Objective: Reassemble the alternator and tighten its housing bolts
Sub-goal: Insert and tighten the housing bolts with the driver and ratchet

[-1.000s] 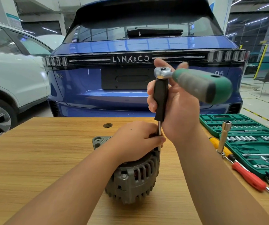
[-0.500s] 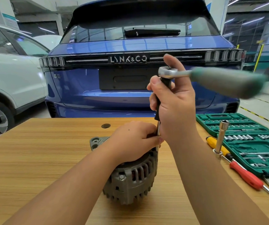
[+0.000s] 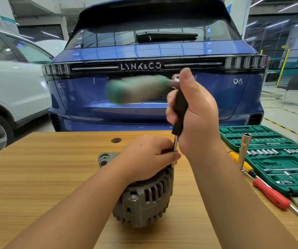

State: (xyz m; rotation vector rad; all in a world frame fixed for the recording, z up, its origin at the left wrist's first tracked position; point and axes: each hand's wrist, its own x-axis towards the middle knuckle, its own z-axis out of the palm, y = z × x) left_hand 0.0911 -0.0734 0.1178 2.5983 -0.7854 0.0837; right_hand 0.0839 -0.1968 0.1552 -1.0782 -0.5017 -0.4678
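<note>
The green ratchet handle [image 3: 137,89] has swung from the right side over to the left of the right hand [image 3: 196,112] and shows blurred. The right fingers [image 3: 169,99] are curled round the black extension grip [image 3: 179,112]. Below them, the left hand [image 3: 148,157] lies over the alternator [image 3: 142,200] on the worktop [image 3: 36,177], its fingers pinching the thin metal shaft [image 3: 175,143].

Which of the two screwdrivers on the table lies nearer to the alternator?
The yellow screwdriver. It lies beside the upright socket extension, closer to the alternator than the red screwdriver, which lies toward the table's right edge.
</note>
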